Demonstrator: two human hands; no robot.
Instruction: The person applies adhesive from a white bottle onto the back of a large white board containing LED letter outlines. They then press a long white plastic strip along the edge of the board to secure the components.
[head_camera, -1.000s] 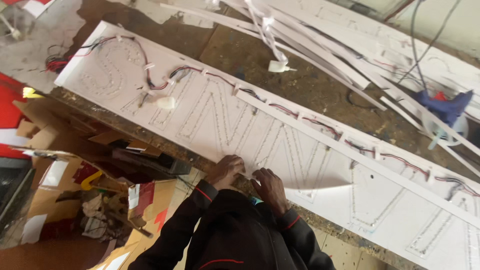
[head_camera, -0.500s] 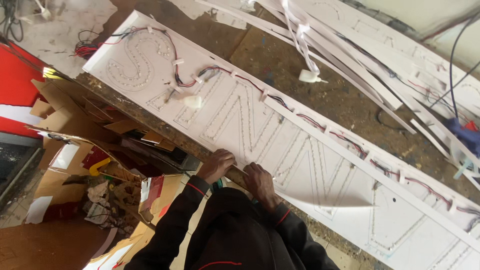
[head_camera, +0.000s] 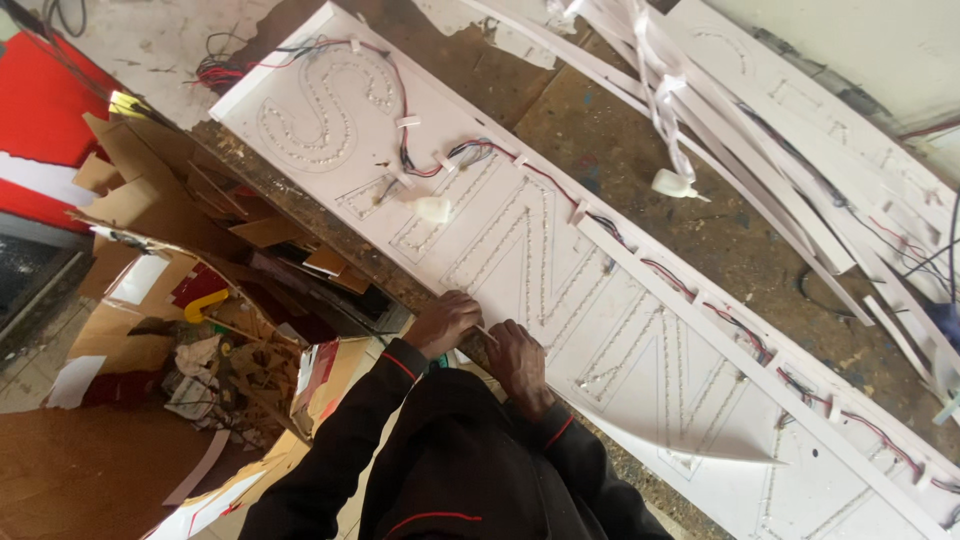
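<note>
A long white sign panel (head_camera: 600, 330) lies slantwise on a worn workbench, with letter shapes outlined in rows of small light dots. Red and black wires (head_camera: 470, 150) run along its far side under white clips. My left hand (head_camera: 445, 320) and my right hand (head_camera: 515, 362) rest close together on the panel's near edge. Both pinch a small thin white piece (head_camera: 486, 331) between them. Dark sleeves with red trim cover both arms.
White strips and further panels (head_camera: 800, 170) lie across the far side of the bench, with a small white bottle (head_camera: 672, 184) among them. Cardboard scraps and boxes (head_camera: 200, 300) pile up under the bench's near edge at the left.
The view has shifted, so the panel sits further right and lower in the picture. My hands stay together at the same spot on the panel's near edge.
</note>
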